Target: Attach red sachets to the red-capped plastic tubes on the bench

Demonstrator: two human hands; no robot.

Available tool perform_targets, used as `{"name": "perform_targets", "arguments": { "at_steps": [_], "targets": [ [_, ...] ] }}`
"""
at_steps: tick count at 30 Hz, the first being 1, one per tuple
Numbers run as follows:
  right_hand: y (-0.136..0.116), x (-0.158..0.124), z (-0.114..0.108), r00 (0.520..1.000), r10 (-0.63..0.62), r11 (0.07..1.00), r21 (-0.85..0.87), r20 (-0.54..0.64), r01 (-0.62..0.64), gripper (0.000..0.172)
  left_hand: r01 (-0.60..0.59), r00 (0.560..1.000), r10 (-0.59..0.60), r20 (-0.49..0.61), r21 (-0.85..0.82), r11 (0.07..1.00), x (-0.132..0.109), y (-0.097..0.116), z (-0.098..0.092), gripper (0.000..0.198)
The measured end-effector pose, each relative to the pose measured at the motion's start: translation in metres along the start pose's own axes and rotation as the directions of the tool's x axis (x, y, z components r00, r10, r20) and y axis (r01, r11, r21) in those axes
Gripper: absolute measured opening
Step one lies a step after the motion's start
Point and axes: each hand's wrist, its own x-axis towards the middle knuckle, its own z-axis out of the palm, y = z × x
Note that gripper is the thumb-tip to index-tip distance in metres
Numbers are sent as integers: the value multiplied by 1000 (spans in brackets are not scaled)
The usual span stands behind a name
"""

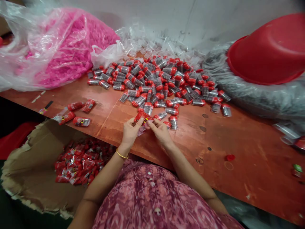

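Observation:
Between my two hands is a red printed plastic sleeve [140, 116] with a clear lower end, held over the table's front part. My left hand [130, 131] pinches its left side, thumb on top. The fingertips of my right hand [162, 131] are closed at its right edge; whether they also hold something small there is unclear. Just beyond my hands spreads a pile of clear little containers with red caps [152, 79] and dark contents. A few finished-looking red packs [81, 121] lie on the table to the left.
A cardboard box [28, 165] holding many red packs [81, 162] stands below the table's left edge. Behind are a bag of pink pieces [69, 47] and loose clear tubes [162, 41]. On the right, a red tub [269, 51] rests on a bag of dark pieces [247, 95].

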Motion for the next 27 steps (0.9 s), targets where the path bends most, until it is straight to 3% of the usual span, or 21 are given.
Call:
{"name": "perform_targets", "arguments": {
  "at_steps": [3, 6, 9, 13, 16, 20, 23, 27],
  "targets": [
    [-2, -2, -2, 999, 48, 993, 106, 20, -50, 34, 14, 1000, -13, 20, -9, 1000, -5, 0, 2, 27],
    [-3, -4, -1, 995, -23, 1000, -13, -100, 21, 40, 60, 998, -59, 18, -34, 998, -13, -1, 7, 27],
    [-2, -6, 5, 967, -121, 986, -142, -222, 90, 43, 188, 982, -190, 6, -173, 967, -23, -1, 13, 33],
    [2, -10, 14, 953, -220, 963, -202, -207, 178, 35, 380, 919, -393, 22, -310, 871, -33, 1, 14, 39],
    [6, -14, 19, 962, -216, 962, -206, -170, 180, 31, 338, 930, -367, -33, -318, 886, -32, -2, 10, 37],
    [4, -20, 9, 972, -204, 925, -348, -114, 153, 44, 243, 959, -272, -80, -264, 933, -24, -7, 7, 35],
    [-3, -27, -13, 960, -265, 754, -639, -89, 149, 42, 285, 947, -312, -70, -258, 923, -18, -3, 6, 36],
    [2, -35, -37, 943, -280, 408, -911, -179, -52, 52, 393, 910, -415, -7, -307, 867, -13, 8, 7, 33]
  ]
}}
